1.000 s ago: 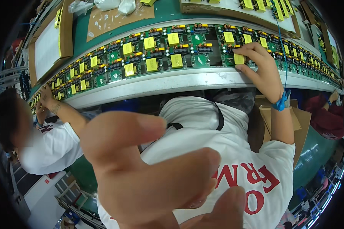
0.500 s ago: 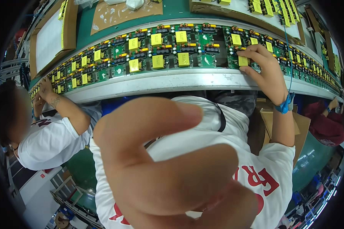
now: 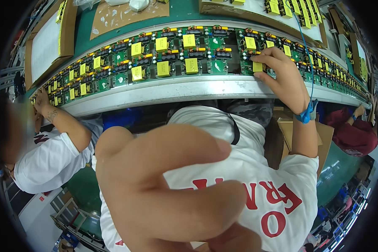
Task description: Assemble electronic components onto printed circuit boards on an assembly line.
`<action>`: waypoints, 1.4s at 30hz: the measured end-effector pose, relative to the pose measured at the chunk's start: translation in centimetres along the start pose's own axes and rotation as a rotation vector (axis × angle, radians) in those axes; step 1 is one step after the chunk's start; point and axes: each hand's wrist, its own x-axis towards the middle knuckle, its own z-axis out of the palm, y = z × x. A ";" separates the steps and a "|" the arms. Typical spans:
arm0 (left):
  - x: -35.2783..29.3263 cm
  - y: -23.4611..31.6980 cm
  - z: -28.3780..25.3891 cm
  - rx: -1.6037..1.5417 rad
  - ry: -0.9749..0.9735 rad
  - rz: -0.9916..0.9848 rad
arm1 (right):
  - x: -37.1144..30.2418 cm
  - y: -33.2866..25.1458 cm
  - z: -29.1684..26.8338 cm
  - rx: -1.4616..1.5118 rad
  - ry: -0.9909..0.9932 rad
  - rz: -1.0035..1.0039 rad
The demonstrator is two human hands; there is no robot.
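My right hand (image 3: 277, 73) reaches over the rail to a circuit board, with thumb and fingers on either side of a yellow block-shaped transformer (image 3: 257, 67). Green circuit boards (image 3: 216, 66) with yellow transformers, dark capacitors and copper coils fill two long rows around it. A blue band (image 3: 308, 112) with a thin cord circles my right wrist. Large and blurred, my left hand (image 3: 168, 185) is raised close to the camera, away from the boards. Its fingers are bent, with a gap between them, and nothing shows in them; its lower part runs out of the picture.
A silver metal rail (image 3: 176, 88) runs along the rows' near side. Beyond are a cardboard sheet (image 3: 128, 19) and shallow boxes (image 3: 46, 46) with white lining, some holding yellow transformers. At left a co-worker's hand (image 3: 41, 101) is at the boards; another person in dark red (image 3: 350, 132) sits at right.
The whole view has shifted slightly, so the boards appear further left. My left hand sits lower and the gap between its fingers is wider. My right hand stays at the same transformer.
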 end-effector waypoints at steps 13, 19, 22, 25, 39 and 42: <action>6.1 -13.2 8.0 0.472 -0.504 0.461 | 1.1 -0.9 0.1 -0.184 -0.025 -0.099; 3.5 -10.7 11.7 0.363 -0.559 0.481 | 1.1 -1.2 0.4 -0.208 0.054 -0.128; 3.2 -11.0 12.1 0.329 -0.534 0.461 | 1.1 -1.2 0.8 -0.194 0.076 -0.136; 3.1 -11.2 12.3 0.300 -0.514 0.440 | 0.9 -1.4 1.2 -0.182 0.084 -0.119; 6.1 -12.7 11.5 0.152 -0.616 0.380 | -0.2 -2.3 1.6 -0.338 0.079 -0.135; 7.5 -13.0 11.0 0.207 -0.466 0.327 | -0.7 -2.1 1.8 -0.285 0.105 -0.131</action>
